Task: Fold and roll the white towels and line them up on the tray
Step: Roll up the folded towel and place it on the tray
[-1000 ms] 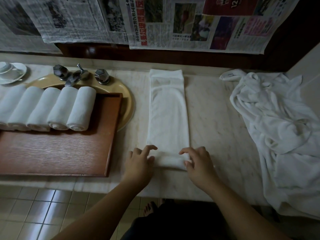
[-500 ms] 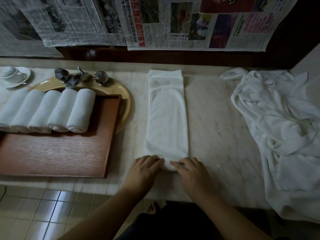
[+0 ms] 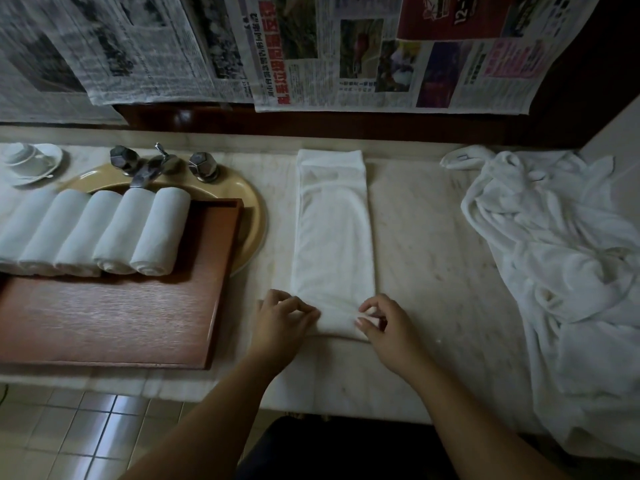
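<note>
A white towel (image 3: 332, 230), folded into a long narrow strip, lies on the marble counter and runs away from me. Its near end is turned over into a short roll (image 3: 337, 320). My left hand (image 3: 282, 320) grips the roll's left end with curled fingers. My right hand (image 3: 384, 323) pinches its right end between thumb and fingers. On the left stands a brown wooden tray (image 3: 114, 317). Several rolled white towels (image 3: 104, 233) lie side by side along the tray's far edge.
A heap of unfolded white towels (image 3: 561, 265) covers the counter's right side. A yellow basin (image 3: 254, 209) with chrome taps (image 3: 162, 166) sits behind the tray, a white cup and saucer (image 3: 29, 162) at far left. Newspaper hangs on the wall. The counter edge is just in front of me.
Both hands came together at the middle of the towel's near end, then spread back to its two sides. The near end is now turned over into a thicker roll.
</note>
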`<state>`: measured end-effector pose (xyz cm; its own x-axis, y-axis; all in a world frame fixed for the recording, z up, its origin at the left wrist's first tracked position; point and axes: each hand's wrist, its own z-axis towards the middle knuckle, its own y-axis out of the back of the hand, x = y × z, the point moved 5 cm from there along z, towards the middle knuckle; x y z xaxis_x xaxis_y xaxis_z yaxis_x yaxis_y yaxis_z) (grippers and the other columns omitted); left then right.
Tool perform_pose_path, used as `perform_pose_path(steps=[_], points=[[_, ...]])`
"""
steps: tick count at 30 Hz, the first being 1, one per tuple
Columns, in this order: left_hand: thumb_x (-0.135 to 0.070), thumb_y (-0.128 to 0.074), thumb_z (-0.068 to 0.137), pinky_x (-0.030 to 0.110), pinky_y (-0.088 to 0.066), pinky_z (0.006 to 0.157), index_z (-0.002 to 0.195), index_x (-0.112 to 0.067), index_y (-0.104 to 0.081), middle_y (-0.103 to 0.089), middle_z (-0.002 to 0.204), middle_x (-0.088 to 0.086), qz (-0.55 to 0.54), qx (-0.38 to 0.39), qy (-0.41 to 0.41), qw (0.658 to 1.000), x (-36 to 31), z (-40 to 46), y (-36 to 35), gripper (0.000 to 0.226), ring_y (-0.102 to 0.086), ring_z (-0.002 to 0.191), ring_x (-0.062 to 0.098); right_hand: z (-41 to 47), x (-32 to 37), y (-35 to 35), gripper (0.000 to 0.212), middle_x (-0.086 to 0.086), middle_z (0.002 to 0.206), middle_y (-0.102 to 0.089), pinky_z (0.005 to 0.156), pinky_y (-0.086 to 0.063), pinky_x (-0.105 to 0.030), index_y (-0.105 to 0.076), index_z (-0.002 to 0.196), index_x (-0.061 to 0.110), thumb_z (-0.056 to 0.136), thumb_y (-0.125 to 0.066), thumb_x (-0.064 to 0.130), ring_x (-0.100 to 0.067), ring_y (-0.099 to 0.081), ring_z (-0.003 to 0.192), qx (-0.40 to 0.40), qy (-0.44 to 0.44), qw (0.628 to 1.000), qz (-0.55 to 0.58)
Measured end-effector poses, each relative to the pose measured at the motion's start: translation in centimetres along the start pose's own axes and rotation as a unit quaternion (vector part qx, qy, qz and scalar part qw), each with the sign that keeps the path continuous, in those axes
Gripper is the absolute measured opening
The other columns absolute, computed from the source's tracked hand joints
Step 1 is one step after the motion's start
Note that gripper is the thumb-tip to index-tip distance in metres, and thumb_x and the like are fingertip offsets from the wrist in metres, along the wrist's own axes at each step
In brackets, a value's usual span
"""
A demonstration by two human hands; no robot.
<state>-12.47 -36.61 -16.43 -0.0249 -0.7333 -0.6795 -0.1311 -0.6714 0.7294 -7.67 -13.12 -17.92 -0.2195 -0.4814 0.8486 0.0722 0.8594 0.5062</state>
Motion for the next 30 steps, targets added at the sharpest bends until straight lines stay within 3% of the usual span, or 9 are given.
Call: perform_pose_path(steps=[4, 6, 10, 12, 17, 20, 23, 27, 30], points=[[-0.051, -0.062, 0.098, 0.039, -0.045, 0.076, 0.097, -0.032, -0.08, -0.055, 0.103, -0.008, 0.157, -0.035, -0.218, 0.963, -0.6, -0.1, 0.2, 0.027, -0.047, 0.092, 0.024, -0.9, 0.8, 1.2, 0.006, 0.008, 0.091, -0.05, 0.077, -0.044, -0.026, -0.077, 0.084, 0.029, 0.088, -0.081, 0.032, -0.012, -0.051, 0.082, -0.069, 0.14, 0.978, -0.138], [-0.052, -0.055, 0.102, 0.039, -0.044, 0.076, 0.107, -0.031, -0.078, -0.057, 0.106, -0.005, 0.196, -0.031, -0.302, 0.932, -1.0, -1.1, 0.4, 0.032, -0.052, 0.091, 0.026, -1.9, 1.3, 1.4, 0.015, 0.006, 0.094, -0.054, 0.072, -0.045, -0.032, -0.079, 0.092, 0.029, 0.093, -0.07, 0.041, -0.018, -0.052, 0.084, -0.07, 0.229, 0.947, -0.216], [-0.05, -0.054, 0.103, 0.04, -0.051, 0.08, 0.135, -0.02, -0.068, -0.061, 0.117, 0.0, 0.24, 0.001, -0.386, 0.891, 0.6, -2.7, 0.6, 0.047, -0.06, 0.095, 0.026, -3.3, 0.6, 1.6, 0.037, 0.011, 0.108, -0.06, 0.07, -0.045, -0.034, -0.073, 0.122, 0.032, 0.089, -0.069, 0.049, -0.018, -0.06, 0.092, -0.009, 0.296, 0.899, -0.322], [-0.046, -0.052, 0.104, 0.039, -0.052, 0.079, 0.142, -0.018, -0.063, -0.061, 0.12, 0.001, 0.244, 0.012, -0.402, 0.883, 1.5, -3.2, 0.5, 0.049, -0.061, 0.097, 0.026, -3.7, 0.1, 1.7, 0.04, 0.011, 0.111, -0.06, 0.07, -0.047, -0.034, -0.071, 0.128, 0.032, 0.09, -0.068, 0.044, -0.017, -0.06, 0.093, 0.005, 0.296, 0.901, -0.316], [-0.057, -0.049, 0.103, 0.033, -0.053, 0.088, 0.143, -0.037, -0.06, -0.066, 0.123, -0.012, 0.117, 0.069, -0.244, 0.96, 1.9, -2.1, 1.2, 0.046, -0.054, 0.102, 0.012, -4.0, -0.4, 1.5, 0.037, 0.015, 0.11, -0.058, 0.087, -0.047, -0.021, -0.072, 0.129, 0.029, 0.099, -0.058, 0.044, -0.007, -0.057, 0.095, 0.009, 0.2, 0.962, -0.186], [-0.061, -0.071, 0.089, 0.016, -0.048, 0.08, 0.117, -0.045, -0.063, -0.069, 0.105, -0.016, -0.033, 0.061, -0.064, 0.996, 2.2, -1.9, 2.0, 0.034, -0.056, 0.094, 0.0, -3.3, -1.1, 1.2, 0.03, 0.021, 0.105, -0.058, 0.087, -0.045, -0.015, -0.074, 0.124, 0.033, 0.097, -0.062, 0.043, -0.001, -0.059, 0.096, 0.007, 0.105, 0.989, -0.102], [-0.056, -0.08, 0.084, 0.018, -0.045, 0.068, 0.092, -0.042, -0.066, -0.065, 0.091, -0.002, -0.109, 0.039, 0.041, 0.992, 2.6, -2.0, 1.3, 0.021, -0.06, 0.081, 0.005, -2.4, -1.4, 1.0, 0.021, 0.02, 0.103, -0.061, 0.086, -0.049, -0.023, -0.074, 0.113, 0.039, 0.095, -0.066, 0.032, -0.003, -0.062, 0.096, 0.007, 0.049, 0.998, -0.05], [-0.052, -0.076, 0.088, 0.031, -0.045, 0.08, 0.086, -0.04, -0.071, -0.063, 0.099, -0.013, -0.09, 0.005, 0.064, 0.994, 2.4, -1.7, 0.8, 0.013, -0.054, 0.097, 0.014, -1.2, -1.2, 0.8, 0.02, 0.014, 0.096, -0.066, 0.083, -0.053, -0.032, -0.067, 0.096, 0.047, 0.092, -0.068, 0.028, -0.001, -0.064, 0.088, 0.023, -0.028, 0.999, -0.008], [-0.046, -0.074, 0.092, 0.032, -0.036, 0.087, 0.091, -0.037, -0.071, -0.055, 0.106, -0.014, 0.0, -0.024, 0.035, 0.999, 1.1, -1.8, 1.1, 0.009, -0.044, 0.104, 0.016, -0.5, -0.1, 1.1, 0.036, 0.01, 0.087, -0.063, 0.076, -0.049, -0.033, -0.055, 0.105, 0.054, 0.093, -0.069, 0.023, -0.005, -0.061, 0.077, 0.06, -0.052, 0.996, -0.031]])
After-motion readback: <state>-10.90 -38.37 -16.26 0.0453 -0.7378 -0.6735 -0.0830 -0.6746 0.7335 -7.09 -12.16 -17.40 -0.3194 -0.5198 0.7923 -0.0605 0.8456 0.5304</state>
